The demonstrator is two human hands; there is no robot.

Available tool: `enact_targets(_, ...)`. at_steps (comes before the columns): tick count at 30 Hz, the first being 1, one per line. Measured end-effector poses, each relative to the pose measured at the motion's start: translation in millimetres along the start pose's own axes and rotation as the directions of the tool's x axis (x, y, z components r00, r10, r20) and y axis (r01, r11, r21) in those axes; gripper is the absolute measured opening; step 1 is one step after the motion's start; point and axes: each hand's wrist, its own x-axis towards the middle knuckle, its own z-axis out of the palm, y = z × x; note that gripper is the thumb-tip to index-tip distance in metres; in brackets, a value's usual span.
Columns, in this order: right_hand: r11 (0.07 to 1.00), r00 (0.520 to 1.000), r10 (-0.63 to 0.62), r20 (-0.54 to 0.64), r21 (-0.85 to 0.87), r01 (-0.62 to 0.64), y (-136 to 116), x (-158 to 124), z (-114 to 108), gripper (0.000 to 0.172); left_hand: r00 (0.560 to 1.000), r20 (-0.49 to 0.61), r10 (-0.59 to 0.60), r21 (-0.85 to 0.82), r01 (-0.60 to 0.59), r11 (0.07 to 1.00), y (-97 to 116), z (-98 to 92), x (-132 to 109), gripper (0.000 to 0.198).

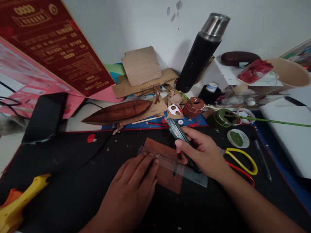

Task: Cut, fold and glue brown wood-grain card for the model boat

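A brown painted rectangle of card point(155, 145) lies on the black mat, with a clear ruler point(195, 177) across it. My left hand point(136, 184) rests flat on the ruler and card, its fingers side by side and covering the left part of both. Raised over the ruler's right part, my right hand point(204, 152) is closed around a dark green utility knife point(181, 134). The knife's front end points up and away to the left, apart from the card. Whether its blade is out I cannot tell.
Scissors point(252, 161) and a pen point(262, 160) lie at right, near paint jars point(222, 119). Behind stand a black flask point(198, 61) and cardboard scraps point(142, 66). A brown boat-shaped piece point(119, 111), phone point(45, 118) and yellow glue gun point(26, 197) are leftward.
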Motion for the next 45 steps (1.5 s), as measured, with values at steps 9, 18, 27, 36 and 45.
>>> enact_targets(9,1.000,1.000,-0.008,0.006,-0.001,0.008,2,1,0,0.042,1.000,-0.003,0.006,0.026,-0.005,1.000,-1,-1.6,0,0.034)
enact_targets(18,1.000,1.000,-0.014,-0.007,-0.016,0.014,3,0,0,0.041,1.000,-0.005,0.026,0.037,-0.026,0.999,-1,-1.6,1,0.033)
enact_targets(27,1.000,1.000,0.018,0.018,-0.014,-0.018,0,3,2,0.047,1.000,0.012,0.002,0.026,-0.002,1.000,0,3.4,-2,0.034)
enact_targets(36,0.975,0.980,-0.003,0.197,-0.219,0.047,-15,-2,-2,0.034,1.000,-0.003,0.000,-0.010,0.000,1.000,-1,8.2,-4,0.034)
enact_targets(45,0.503,0.904,-0.153,0.400,-0.756,0.420,-35,-25,-1,0.047,1.000,-0.013,0.007,-0.027,-0.008,1.000,-1,11.8,-6,0.032)
